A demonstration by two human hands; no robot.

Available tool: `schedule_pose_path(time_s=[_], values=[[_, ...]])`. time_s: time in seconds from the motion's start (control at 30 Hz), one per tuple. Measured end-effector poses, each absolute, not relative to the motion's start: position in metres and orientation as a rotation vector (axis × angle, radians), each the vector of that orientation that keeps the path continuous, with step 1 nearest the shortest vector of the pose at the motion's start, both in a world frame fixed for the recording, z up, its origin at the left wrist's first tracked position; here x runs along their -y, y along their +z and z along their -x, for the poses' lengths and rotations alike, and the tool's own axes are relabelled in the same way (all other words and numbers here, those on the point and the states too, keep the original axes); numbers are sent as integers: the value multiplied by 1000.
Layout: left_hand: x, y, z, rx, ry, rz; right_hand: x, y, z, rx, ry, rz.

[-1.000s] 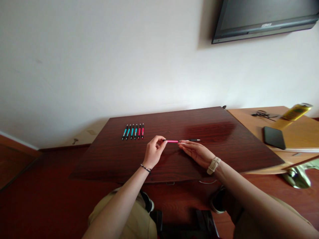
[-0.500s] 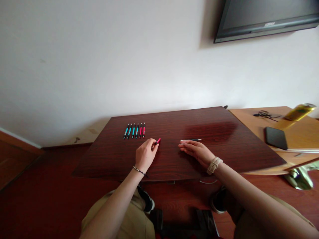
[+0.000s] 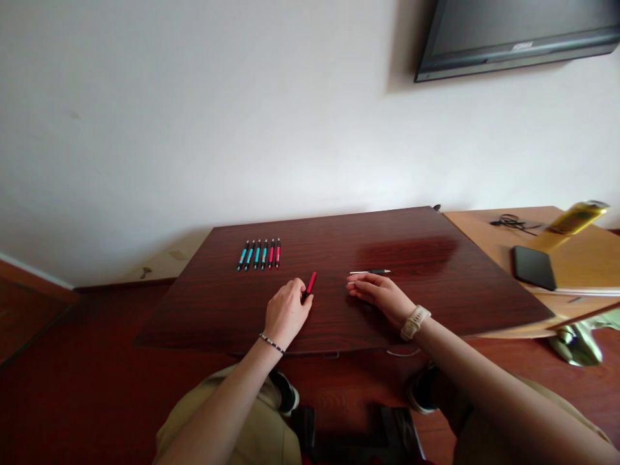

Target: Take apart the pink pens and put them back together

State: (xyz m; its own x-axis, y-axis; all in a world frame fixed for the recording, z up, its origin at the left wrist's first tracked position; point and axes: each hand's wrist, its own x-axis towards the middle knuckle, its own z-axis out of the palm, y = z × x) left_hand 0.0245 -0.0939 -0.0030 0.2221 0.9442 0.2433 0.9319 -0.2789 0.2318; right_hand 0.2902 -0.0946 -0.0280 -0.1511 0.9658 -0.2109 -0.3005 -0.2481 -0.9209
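Note:
My left hand pinches a pink pen barrel by its dark lower end, close to the tabletop. The pink part points up and away, leaning slightly right. My right hand rests at the table's middle, thumb and fingertips pressed together; whatever lies between them is too small to make out. Just beyond its fingers lie a thin white refill and a black tapered pen part, in line with each other. To the far left, several pens stand in a neat row: turquoise pens and two pink pens.
The dark wooden table stands against a white wall. At right, a lighter desk carries a black phone, a coiled black cable and a yellow can. A television hangs above.
My left hand has drawn slightly toward me, and the pink barrel now shows longer and more upright. My right hand has barely moved; its fingertips look closer together.

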Motion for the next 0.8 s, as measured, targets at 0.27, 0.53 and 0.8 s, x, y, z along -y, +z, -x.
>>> schedule_pose_path(time_s=[0.27, 0.53, 0.8], values=[[91, -2, -31, -1946, 373, -2389, 96, -24, -285, 1091, 1501, 1095], [91, 3, -34, -1916, 472, -2418, 95, -23, -282, 1254, 1392, 1096], [94, 5, -55, -1221, 807, -2571, 91, -22, -275, 1322, 1392, 1079]])
